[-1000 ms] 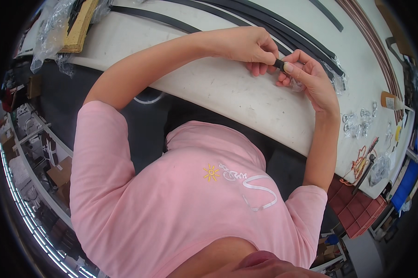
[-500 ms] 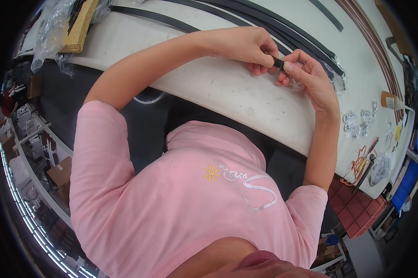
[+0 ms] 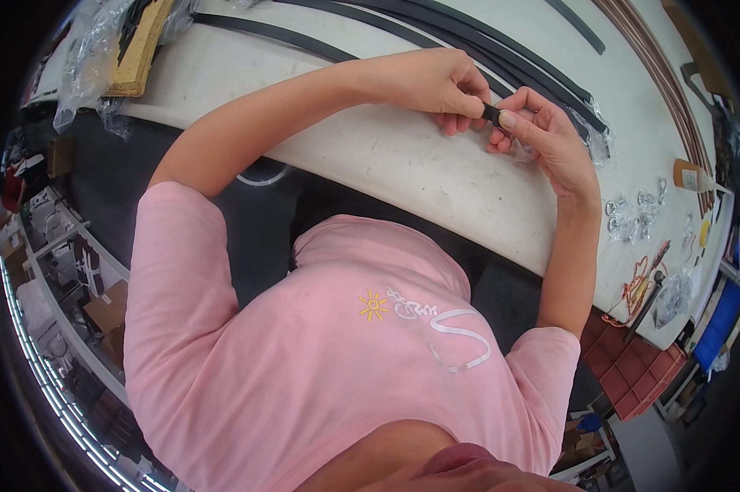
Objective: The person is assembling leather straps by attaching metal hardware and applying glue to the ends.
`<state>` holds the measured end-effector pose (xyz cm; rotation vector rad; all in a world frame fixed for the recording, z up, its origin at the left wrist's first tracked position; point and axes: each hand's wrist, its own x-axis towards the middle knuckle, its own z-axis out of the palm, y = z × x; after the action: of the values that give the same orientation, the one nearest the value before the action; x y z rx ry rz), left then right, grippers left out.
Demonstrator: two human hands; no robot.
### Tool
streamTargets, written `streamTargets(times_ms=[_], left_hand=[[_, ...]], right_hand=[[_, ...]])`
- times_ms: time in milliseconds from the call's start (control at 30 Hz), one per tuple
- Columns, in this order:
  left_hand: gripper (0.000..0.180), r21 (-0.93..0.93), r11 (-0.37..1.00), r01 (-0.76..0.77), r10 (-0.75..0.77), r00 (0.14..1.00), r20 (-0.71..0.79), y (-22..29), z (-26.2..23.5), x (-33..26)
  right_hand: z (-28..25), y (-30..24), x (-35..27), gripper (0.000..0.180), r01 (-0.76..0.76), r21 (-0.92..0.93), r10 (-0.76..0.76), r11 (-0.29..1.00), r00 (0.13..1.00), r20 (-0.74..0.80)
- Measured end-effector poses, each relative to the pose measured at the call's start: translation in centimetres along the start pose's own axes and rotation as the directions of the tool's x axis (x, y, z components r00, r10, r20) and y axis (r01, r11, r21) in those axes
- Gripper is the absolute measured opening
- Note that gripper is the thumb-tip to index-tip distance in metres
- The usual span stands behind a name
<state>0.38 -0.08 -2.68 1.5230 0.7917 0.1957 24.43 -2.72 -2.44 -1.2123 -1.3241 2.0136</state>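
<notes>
A short black piece (image 3: 491,114) is held over the bench (image 3: 362,156), its ends covered by fingers. The left hand (image 3: 448,86) pinches one end between thumb and fingers; the right hand (image 3: 546,135) grips the other, its thumb pressed on top, with some clear plastic (image 3: 524,151) showing beneath its fingers. Just beyond both hands, long black strips (image 3: 267,30) run across the bench, one set apart toward the left. Farther right lie small metal clasps (image 3: 624,228) in clear wrapping, an amber bottle (image 3: 689,175) with a pale label, orange cord (image 3: 636,283) and a crumpled clear bag (image 3: 673,297). Long brown strips (image 3: 669,90) stretch along the far right. At the upper left, clear sheeting (image 3: 89,78) hangs beside a yellow block (image 3: 148,49). Below the bench's right corner are dark red panels (image 3: 632,365); shelving (image 3: 79,271) with boxes stands at the lower left
</notes>
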Motion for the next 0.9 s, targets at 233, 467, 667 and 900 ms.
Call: streamTargets(times_ms=[233, 467, 667, 900], left_hand=[[0.023, -0.067, 0.998, 0.004, -0.002, 1.0, 0.031, -0.11, -0.26, 0.2], [0.024, -0.047, 0.999, -0.018, 0.019, 1.0, 0.014, -0.23, 0.01, 0.4], [0.025, -0.122, 0.993, 0.011, -0.006, 0.999, 0.043, -0.43, -0.45, 0.3], [0.027, -0.122, 0.992, 0.027, -0.027, 1.0, 0.003, -0.22, -0.62, 0.31]], right_hand=[[-0.06, -0.14, -0.12, 0.018, 0.001, 0.012, -0.001, 1.0, 1.0, 0.011], [0.1, -0.3, -0.29, 0.018, -0.005, -0.01, 0.005, 1.0, 1.0, -0.006], [0.15, -0.33, -0.07, 0.019, -0.011, 0.002, 0.011, 1.0, 1.0, -0.005], [0.06, -0.35, 0.03, 0.018, -0.018, 0.004, 0.018, 1.0, 1.0, -0.003]])
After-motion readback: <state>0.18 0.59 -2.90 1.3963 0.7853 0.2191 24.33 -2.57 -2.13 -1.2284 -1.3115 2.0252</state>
